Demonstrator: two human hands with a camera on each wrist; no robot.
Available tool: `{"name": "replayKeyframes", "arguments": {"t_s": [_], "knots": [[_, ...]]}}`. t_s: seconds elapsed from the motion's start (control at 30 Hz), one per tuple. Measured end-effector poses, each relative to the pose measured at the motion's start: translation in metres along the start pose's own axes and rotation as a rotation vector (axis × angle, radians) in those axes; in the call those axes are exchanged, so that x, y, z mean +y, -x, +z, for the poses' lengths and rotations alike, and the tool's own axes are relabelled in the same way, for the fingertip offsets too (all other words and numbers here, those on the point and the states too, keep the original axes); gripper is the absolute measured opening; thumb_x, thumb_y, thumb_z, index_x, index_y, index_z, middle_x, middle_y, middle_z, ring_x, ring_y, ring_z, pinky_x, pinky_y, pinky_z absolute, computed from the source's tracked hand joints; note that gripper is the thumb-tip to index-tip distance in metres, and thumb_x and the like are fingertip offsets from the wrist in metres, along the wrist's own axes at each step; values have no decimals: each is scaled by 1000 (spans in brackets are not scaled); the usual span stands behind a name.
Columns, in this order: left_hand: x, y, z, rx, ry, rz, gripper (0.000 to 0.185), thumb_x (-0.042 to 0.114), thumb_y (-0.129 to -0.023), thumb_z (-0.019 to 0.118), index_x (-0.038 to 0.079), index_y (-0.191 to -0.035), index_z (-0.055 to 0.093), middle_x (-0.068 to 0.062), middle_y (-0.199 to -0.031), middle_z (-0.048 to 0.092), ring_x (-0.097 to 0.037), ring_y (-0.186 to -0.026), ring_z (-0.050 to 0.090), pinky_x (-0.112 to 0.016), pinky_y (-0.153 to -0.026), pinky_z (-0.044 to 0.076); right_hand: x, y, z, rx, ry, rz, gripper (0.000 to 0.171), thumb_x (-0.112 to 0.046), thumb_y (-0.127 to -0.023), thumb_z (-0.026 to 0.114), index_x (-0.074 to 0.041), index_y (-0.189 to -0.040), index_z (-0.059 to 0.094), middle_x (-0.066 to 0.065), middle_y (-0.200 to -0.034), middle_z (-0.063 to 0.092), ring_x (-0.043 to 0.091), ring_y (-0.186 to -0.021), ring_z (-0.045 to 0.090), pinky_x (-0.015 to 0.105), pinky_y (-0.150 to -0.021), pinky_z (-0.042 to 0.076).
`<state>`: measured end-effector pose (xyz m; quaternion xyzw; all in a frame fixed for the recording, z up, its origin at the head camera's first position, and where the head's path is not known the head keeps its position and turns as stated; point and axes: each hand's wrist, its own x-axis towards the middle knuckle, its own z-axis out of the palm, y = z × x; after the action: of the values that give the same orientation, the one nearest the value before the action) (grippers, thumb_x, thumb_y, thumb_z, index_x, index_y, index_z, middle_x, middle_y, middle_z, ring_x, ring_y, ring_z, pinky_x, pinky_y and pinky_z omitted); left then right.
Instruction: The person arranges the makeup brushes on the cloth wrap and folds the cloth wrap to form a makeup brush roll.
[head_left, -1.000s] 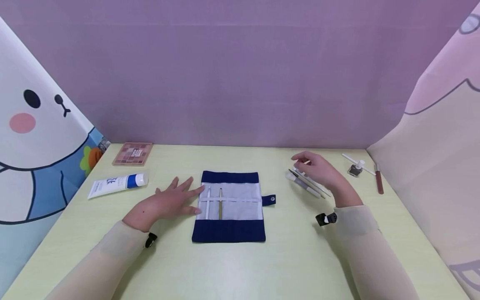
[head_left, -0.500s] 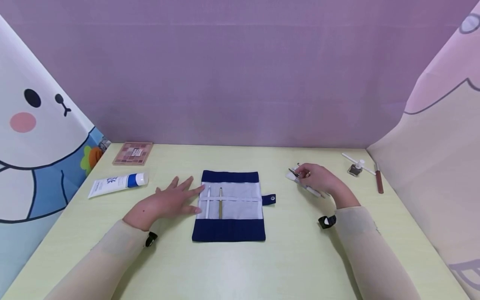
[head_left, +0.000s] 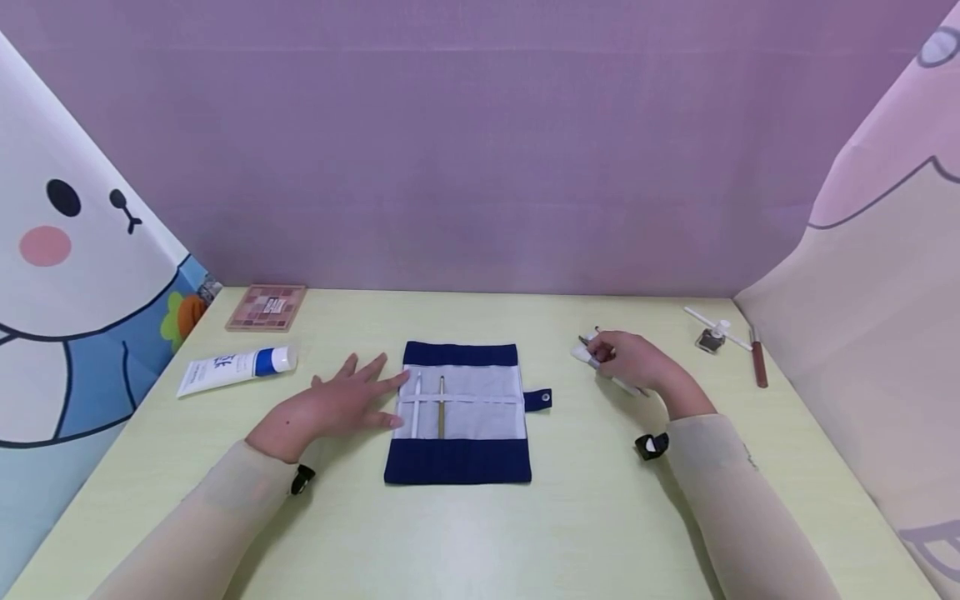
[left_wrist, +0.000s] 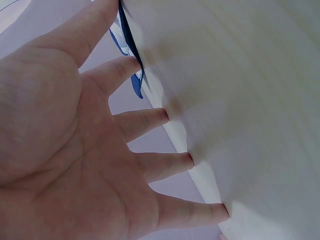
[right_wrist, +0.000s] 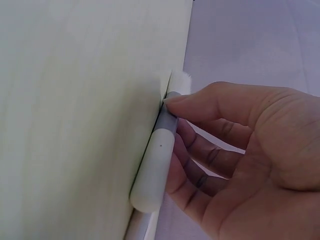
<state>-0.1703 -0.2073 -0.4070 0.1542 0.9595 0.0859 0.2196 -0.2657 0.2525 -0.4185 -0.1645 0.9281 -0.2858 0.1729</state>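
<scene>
**White brush (right_wrist: 152, 167) pinched in a crowd**

The right hand (head_left: 633, 362) pinches the white brush at its grey collar (right_wrist: 166, 118), right of the open brush roll (head_left: 459, 462); the left hand (head_left: 341, 404) is spread on the table (head_left: 600, 533), touching the roll's left edge. Other brushes (head_left: 583, 340) lie so close (one dark tip pokes out) that lifting could drag or roll one aside. The right hand covers their handles; their number is unclear.

Purple backdrop (head_left: 480, 150) behind pale table (head_left: 600, 533); cartoon-printed hangings (head_left: 82, 292) left and right.
</scene>
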Motion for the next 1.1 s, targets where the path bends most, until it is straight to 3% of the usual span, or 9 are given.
{"name": "replayKeyframes", "arguments": {"t_s": [0.33,0.73,1.1], "knots": [[0,0,0,-1,-1,-1,82,68,-101,57,34,-170,29,-22,-180,10,-67,-159,6,-98,-104,20,0,-2,2,9,24,-11,33,0,-95,66,2,-128,68,19,-116,72,27,-103,65,41,-92,55],[1,2,0,8,0,2,82,67,-101,58,33,-170,30,-22,-180,12,-67,-159,6,-98,-104,21,2,-1,2,60,0,3,38,-8,-94,72,0,-131,67,17,-118,72,23,-101,65,29,-81,53],[2,1,0,5,5,-2,81,66,-101,59,33,-170,30,-22,-180,11,-67,-159,6,-98,-104,20,-15,1,-3,64,-102,-23,40,-10,-97,69,1,-135,64,18,-119,69,22,-98,64,28,-76,56]]}}
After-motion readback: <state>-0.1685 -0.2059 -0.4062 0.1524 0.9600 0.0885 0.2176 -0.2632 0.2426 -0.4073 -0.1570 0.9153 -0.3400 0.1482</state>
